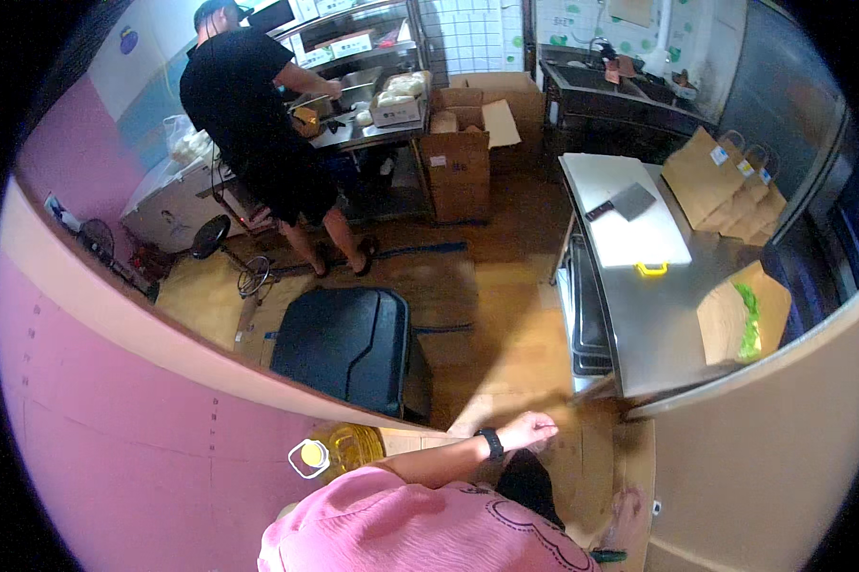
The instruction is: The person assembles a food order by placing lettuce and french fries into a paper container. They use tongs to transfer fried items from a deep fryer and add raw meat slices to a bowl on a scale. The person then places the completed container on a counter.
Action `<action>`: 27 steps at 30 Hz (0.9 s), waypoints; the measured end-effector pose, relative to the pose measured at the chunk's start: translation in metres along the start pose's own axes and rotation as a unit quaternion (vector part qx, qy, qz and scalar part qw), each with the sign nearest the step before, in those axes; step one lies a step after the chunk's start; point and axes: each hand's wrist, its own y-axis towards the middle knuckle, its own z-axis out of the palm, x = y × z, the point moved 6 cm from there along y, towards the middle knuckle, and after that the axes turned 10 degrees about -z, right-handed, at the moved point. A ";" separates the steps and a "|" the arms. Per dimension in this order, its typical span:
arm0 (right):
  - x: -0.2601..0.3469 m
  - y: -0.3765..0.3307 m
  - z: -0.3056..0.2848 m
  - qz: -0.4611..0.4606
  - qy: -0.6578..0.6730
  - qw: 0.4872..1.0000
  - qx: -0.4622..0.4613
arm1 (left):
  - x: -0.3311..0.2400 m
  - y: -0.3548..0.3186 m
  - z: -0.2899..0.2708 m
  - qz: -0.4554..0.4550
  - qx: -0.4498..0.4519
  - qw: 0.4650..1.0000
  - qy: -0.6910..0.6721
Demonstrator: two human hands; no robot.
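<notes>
My left hand [530, 432] reaches across in front of my pink shirt, with a dark watch on its wrist. Its fingers are loosely curled, and no object shows in them. It hangs above the wooden floor by the end of the low pink wall, touching nothing that I can see. Nearest to this arm is a large bottle of yellow oil [351, 448] with a white handle, standing at the wall's foot. My right hand is out of the picture.
A black lidded bin [343, 348] stands ahead left. To the right, a steel table [644, 329] bears a white cutting board [615, 172], a cleaver [629, 202], paper bags [706, 186] and leafy greens [748, 319]. Another person [248, 114] works at a far-left counter, near cardboard boxes [458, 172].
</notes>
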 end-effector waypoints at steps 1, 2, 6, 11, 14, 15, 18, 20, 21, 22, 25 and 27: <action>-0.002 0.019 0.013 0.001 -0.009 1.000 0.027 | -0.002 0.007 -0.014 0.015 -0.019 1.000 -0.013; -0.004 0.039 0.024 0.002 -0.019 0.998 0.054 | 0.002 0.016 -0.030 0.002 -0.032 0.999 -0.014; 0.011 0.125 0.086 0.004 0.035 0.991 0.126 | 0.002 0.052 -0.093 -0.034 -0.108 0.993 -0.032; 0.029 0.215 0.188 -0.002 0.029 0.973 0.230 | -0.030 0.061 -0.163 -0.052 -0.210 0.976 -0.009; 0.045 0.244 0.266 -0.012 0.015 0.942 0.336 | -0.015 0.052 -0.208 -0.098 -0.304 0.946 -0.056; 0.055 0.250 0.292 -0.022 0.008 0.926 0.376 | -0.019 0.049 -0.220 -0.106 -0.304 0.946 -0.027; 0.089 0.260 0.367 -0.101 0.014 0.900 0.423 | -0.032 0.037 -0.253 -0.146 -0.339 0.928 -0.048; 0.086 0.269 0.415 -0.078 0.021 0.890 0.449 | -0.004 0.037 -0.281 -0.150 -0.350 0.921 -0.083; 0.084 0.272 0.438 -0.069 0.018 0.887 0.456 | 0.011 0.043 -0.298 -0.142 -0.355 0.921 -0.076; 0.085 0.277 0.461 -0.064 0.018 0.885 0.461 | 0.015 0.049 -0.316 -0.130 -0.360 0.921 -0.067; 0.071 0.288 0.510 0.009 0.050 0.878 0.475 | 0.018 0.065 -0.359 -0.126 -0.357 0.921 -0.087; 0.071 0.298 0.538 0.072 0.076 0.883 0.458 | 0.005 0.076 -0.398 -0.161 -0.360 0.916 -0.075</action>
